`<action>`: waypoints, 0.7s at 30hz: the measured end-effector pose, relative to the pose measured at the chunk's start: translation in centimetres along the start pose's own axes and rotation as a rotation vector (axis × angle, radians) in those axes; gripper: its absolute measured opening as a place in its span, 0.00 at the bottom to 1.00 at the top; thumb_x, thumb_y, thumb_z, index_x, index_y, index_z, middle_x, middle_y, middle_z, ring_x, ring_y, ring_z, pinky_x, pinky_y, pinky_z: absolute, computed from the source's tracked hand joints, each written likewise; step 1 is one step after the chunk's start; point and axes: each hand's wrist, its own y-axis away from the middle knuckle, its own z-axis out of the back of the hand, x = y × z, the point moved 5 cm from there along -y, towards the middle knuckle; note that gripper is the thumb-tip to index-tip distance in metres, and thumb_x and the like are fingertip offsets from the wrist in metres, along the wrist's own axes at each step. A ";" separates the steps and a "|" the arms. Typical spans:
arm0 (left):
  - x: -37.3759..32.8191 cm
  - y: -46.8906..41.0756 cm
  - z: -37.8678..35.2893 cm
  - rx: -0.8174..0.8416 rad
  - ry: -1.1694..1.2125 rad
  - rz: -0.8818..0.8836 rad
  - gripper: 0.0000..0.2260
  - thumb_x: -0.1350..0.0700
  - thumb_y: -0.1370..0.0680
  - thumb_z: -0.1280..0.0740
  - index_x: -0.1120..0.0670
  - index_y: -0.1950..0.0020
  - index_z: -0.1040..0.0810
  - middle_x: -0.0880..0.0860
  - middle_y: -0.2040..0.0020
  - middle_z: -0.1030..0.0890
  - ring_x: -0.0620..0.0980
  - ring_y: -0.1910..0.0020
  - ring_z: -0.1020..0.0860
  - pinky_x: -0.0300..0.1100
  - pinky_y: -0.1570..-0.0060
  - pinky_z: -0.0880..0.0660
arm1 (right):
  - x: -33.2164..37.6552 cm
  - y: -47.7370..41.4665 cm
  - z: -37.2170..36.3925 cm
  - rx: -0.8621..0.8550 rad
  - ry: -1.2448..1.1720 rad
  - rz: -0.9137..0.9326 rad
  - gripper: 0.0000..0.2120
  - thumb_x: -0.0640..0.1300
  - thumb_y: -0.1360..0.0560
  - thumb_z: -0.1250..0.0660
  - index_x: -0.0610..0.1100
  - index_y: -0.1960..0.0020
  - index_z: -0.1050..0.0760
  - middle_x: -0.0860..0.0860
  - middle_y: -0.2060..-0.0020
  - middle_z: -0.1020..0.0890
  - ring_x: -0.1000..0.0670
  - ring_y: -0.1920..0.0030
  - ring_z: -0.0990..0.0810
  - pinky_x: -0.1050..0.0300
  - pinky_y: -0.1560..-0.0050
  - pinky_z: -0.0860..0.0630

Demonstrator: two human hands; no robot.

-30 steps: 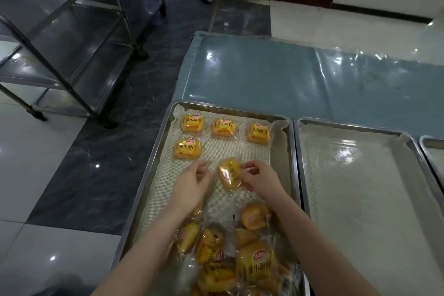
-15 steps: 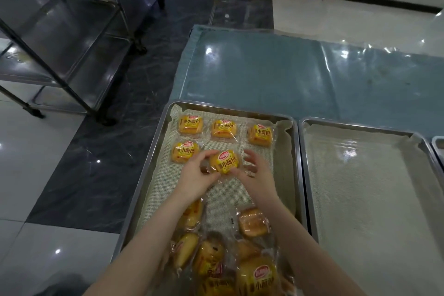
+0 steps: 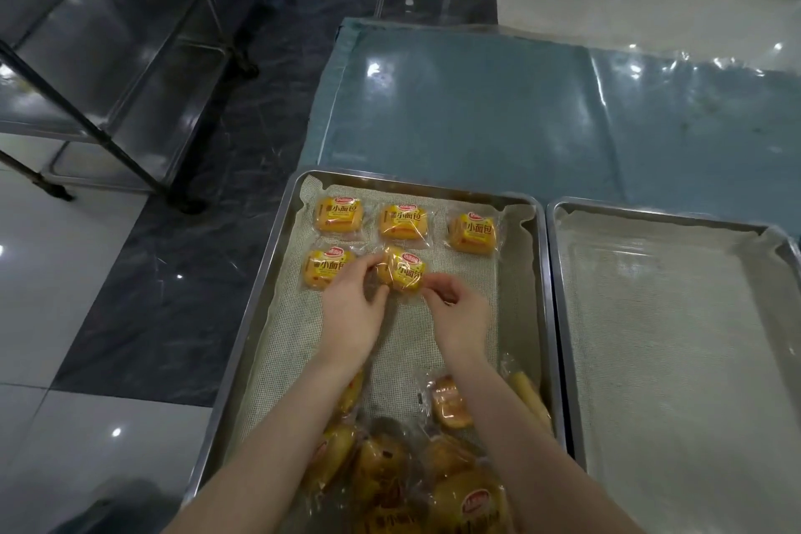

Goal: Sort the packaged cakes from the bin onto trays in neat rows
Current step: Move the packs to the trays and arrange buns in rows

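Note:
A steel tray [image 3: 260, 317] lined with mesh holds three packaged yellow cakes [image 3: 405, 221] in a far row. A fourth cake [image 3: 323, 271] begins a second row at the left. My left hand [image 3: 351, 308] and my right hand [image 3: 459, 312] both pinch the wrapper of another packaged cake [image 3: 403, 273], which is in the middle of the second row, just under the far row. A loose pile of packaged cakes [image 3: 416, 477] lies at the near end of the same tray, partly hidden by my forearms.
A second lined steel tray [image 3: 672, 360] stands to the right with nothing in it. Both rest on a blue table [image 3: 477, 108] covered in clear plastic. A steel shelf rack [image 3: 108, 56] stands on the floor at the left.
Both hands carried the cake from near the pile toward the far end of the tray and turned it label up. It now sits beside the fourth cake in the second row.

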 end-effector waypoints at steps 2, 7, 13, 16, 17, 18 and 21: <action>0.0 0.0 0.0 -0.009 -0.088 -0.008 0.21 0.61 0.26 0.29 0.52 0.34 0.24 0.48 0.40 0.20 0.47 0.39 0.25 0.40 0.35 0.31 | 0.1 0.3 0.0 -0.013 -0.016 0.022 0.12 0.38 0.25 0.31 0.50 0.45 0.20 0.60 0.53 0.18 0.64 0.53 0.23 0.74 0.53 0.28; -0.1 0.2 -0.9 0.077 -0.180 -0.032 0.25 0.62 0.25 0.30 0.53 0.29 0.29 0.52 0.35 0.23 0.51 0.34 0.27 0.46 0.31 0.33 | 0.3 0.4 -0.1 -0.006 0.006 0.027 0.16 0.37 0.25 0.32 0.53 0.40 0.21 0.61 0.48 0.20 0.62 0.47 0.24 0.62 0.41 0.27; -0.2 0.4 -0.8 0.098 -0.202 -0.099 0.23 0.64 0.25 0.31 0.55 0.31 0.27 0.52 0.36 0.22 0.49 0.36 0.25 0.41 0.31 0.34 | 0.0 0.4 0.4 0.040 0.048 0.043 0.17 0.36 0.24 0.33 0.51 0.38 0.22 0.60 0.45 0.19 0.64 0.49 0.25 0.69 0.45 0.28; -0.6 0.8 -0.5 0.106 -0.225 -0.100 0.21 0.64 0.25 0.31 0.56 0.32 0.25 0.52 0.36 0.22 0.49 0.35 0.25 0.36 0.33 0.40 | 0.2 0.5 0.7 0.041 0.073 0.071 0.18 0.35 0.25 0.33 0.51 0.39 0.22 0.59 0.46 0.19 0.64 0.48 0.23 0.71 0.47 0.27; -0.7 0.9 -0.5 0.118 -0.234 -0.099 0.21 0.64 0.25 0.31 0.56 0.32 0.26 0.53 0.35 0.22 0.50 0.34 0.26 0.36 0.33 0.42 | 0.2 0.6 0.8 0.042 0.074 0.081 0.18 0.35 0.25 0.33 0.51 0.39 0.22 0.59 0.46 0.19 0.64 0.49 0.23 0.70 0.46 0.26; -0.8 0.9 -0.6 0.135 -0.240 -0.102 0.22 0.65 0.25 0.31 0.57 0.32 0.26 0.54 0.34 0.23 0.51 0.33 0.27 0.36 0.33 0.42 | 0.3 0.8 0.8 0.050 0.078 0.087 0.18 0.35 0.25 0.33 0.51 0.38 0.22 0.60 0.46 0.19 0.65 0.51 0.23 0.72 0.50 0.25; -1.0 1.1 -0.7 0.182 -0.235 -0.106 0.23 0.65 0.24 0.32 0.57 0.30 0.28 0.55 0.32 0.25 0.51 0.32 0.28 0.36 0.32 0.42 | 0.3 0.9 0.8 0.090 0.097 0.102 0.19 0.35 0.24 0.33 0.51 0.37 0.23 0.59 0.43 0.20 0.65 0.49 0.24 0.75 0.55 0.27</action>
